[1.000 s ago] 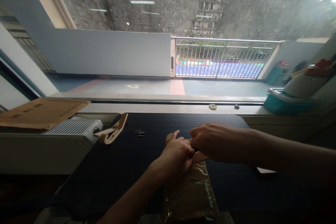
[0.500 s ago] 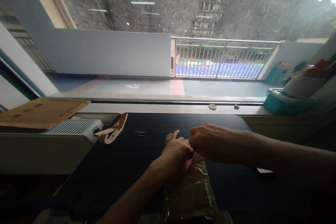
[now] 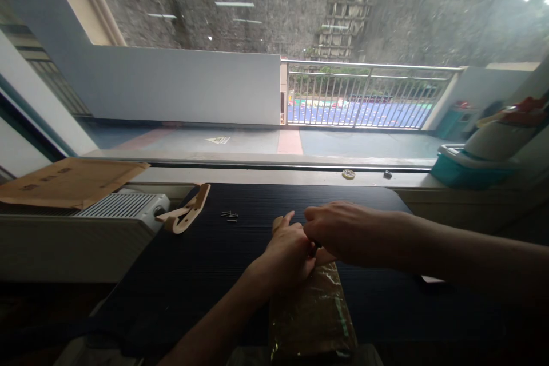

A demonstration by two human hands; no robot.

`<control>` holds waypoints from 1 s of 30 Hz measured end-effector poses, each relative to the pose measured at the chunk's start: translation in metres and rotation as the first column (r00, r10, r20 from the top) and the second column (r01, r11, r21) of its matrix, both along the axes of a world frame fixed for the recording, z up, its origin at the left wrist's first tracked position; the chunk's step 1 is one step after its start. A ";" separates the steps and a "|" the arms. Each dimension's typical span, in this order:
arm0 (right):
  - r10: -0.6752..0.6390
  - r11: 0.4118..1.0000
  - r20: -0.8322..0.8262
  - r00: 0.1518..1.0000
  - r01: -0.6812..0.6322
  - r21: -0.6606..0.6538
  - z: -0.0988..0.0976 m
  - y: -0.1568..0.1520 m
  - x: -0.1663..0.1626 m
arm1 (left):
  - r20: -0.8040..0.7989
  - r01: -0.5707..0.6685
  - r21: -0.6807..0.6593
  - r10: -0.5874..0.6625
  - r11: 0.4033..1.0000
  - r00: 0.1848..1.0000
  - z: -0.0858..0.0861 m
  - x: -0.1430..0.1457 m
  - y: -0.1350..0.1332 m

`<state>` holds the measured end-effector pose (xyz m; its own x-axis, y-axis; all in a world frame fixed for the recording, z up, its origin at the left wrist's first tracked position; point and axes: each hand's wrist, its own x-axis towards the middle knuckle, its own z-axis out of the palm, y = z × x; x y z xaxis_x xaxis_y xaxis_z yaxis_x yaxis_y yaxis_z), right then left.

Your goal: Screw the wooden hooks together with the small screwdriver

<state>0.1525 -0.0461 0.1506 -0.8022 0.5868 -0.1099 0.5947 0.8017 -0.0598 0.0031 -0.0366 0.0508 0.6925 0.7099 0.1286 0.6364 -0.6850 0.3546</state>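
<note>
- Dark desk (image 3: 201,280), wood-grained, set under a pale window sill (image 3: 274,176); daylight beyond, near edge in shadow.
- Wooden piece (image 3: 326,257), one: pale tan, smooth, flat where a strip shows below the right hand; a rounded end shows past the left hand. Middle hidden. Location: under both hands, at the far end of the box.
- Box (image 3: 311,320), one: brown, wrapped in shiny, wrinkled tape; on the desk, near side.
- Left hand (image 3: 285,254): laid over the wooden piece, one finger stretched out; whether the others grip or merely press, cannot tell.
- Right hand (image 3: 338,227): fingers curled tight, pinching a dark slim tool (image 3: 316,246), mostly hidden, its tip end close by the left hand.
- Screws (image 3: 230,215), several: loose, small, left of the hands.
- Wooden bracket (image 3: 189,214), one: curved, drilled with holes, at the left desk edge.
- Risk, tool: could slip if pushed at a slant, scratching the wood or jabbing the left hand.
- Risk, wooden piece: could swivel under twisting if the left hand eases; slick tape offers little grip.
- Risk, screws: could roll away if the desk is jolted.
</note>
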 end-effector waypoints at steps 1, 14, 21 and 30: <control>0.007 1.000 0.009 1.000 -0.007 -0.003 -0.001 0.001 0.000 | 0.005 -0.005 0.006 0.005 1.000 1.000 -0.001 0.000 0.000; -0.049 0.998 0.260 0.964 0.060 -0.034 0.018 0.002 -0.012 | 0.008 -0.001 0.034 0.001 0.999 1.000 0.000 0.000 0.000; 0.052 0.992 0.213 0.976 -0.074 0.099 0.006 0.000 -0.010 | -0.043 0.005 0.021 -0.004 1.000 0.999 0.001 0.000 0.001; -0.060 0.998 0.333 0.941 0.045 0.051 0.006 0.006 -0.012 | -0.025 0.003 0.028 -0.003 1.000 1.000 0.000 0.001 0.001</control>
